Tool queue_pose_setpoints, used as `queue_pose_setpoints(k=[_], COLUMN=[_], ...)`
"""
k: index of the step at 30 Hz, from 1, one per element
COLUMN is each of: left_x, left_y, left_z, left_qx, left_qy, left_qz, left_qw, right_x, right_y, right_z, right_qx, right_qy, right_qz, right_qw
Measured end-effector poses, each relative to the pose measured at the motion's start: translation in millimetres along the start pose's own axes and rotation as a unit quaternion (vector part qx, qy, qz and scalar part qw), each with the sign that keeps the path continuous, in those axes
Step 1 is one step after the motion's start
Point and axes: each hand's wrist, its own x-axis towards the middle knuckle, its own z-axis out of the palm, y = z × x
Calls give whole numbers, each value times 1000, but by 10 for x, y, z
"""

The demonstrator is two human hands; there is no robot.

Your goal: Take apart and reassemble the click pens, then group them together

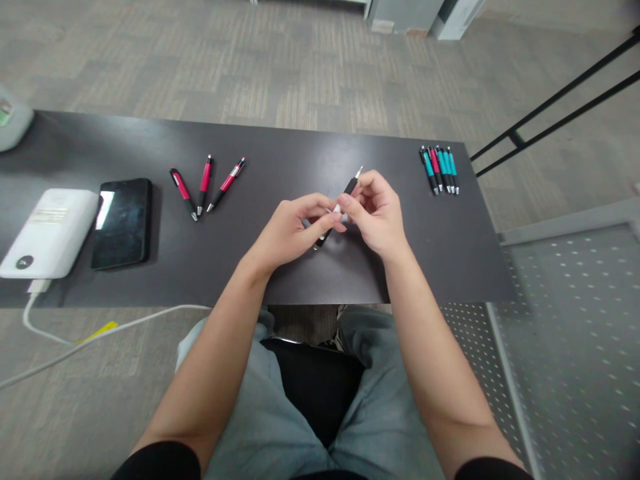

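Over the middle of the dark table, both my hands are closed on a pen (351, 186). Its silver tip and black grip point up and away to the right. My left hand (291, 230) pinches the lower part, where a black end (323, 239) shows under the thumb. The right thumb and fingers of my right hand (381, 215) hold it near the black grip. A whitish-grey section shows between the fingertips; whether the pen is in one piece there I cannot tell. Left of my hands lie a red pen (184, 193), a second red pen (205, 181) and a third red pen (227, 183).
Several teal and red pens (439, 170) lie side by side at the table's right end. On the left are a black phone (123, 227) and a white power bank (53, 230) with a white cable (150, 315). A pale object (15, 123) stands at the far left corner.
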Motion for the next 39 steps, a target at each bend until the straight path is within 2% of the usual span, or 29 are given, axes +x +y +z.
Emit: queue_pose_setpoints(k=[5, 11, 15, 21, 24, 28, 30, 33, 39], left_x=[23, 74, 76, 41, 36, 64, 84, 102, 75], left_y=[21, 61, 27, -46, -52, -42, -38, -33, -29], left_z=[41, 93, 85, 69, 76, 39, -6, -64, -60], left_qx=[-94, -184, -173, -129, -117, -123, -124, -138, -186], left_qy=[-10, -20, -32, 1, 19, 49, 88, 119, 81], left_qz=[-36, -61, -63, -31, -25, -60, -89, -114, -117], left_qw=[995, 981, 982, 991, 993, 989, 984, 977, 972], right_x=[7, 26, 17, 17, 24, 1, -30, -72, -88], right_y=[-84, -75, -59, -90, -131, -148, -124, -58, 24], right_z=[65, 103, 152, 224, 205, 104, 50, 11, -12], right_qx=[26, -5, 29, 70, 35, -32, -85, -169, -212], right_qy=[8, 6, 3, 3, -9, -31, -67, -149, -154], right_qz=[8, 53, 64, 33, 52, 73, 54, -22, -87], right_qw=[1000, 999, 998, 997, 998, 996, 993, 974, 961])
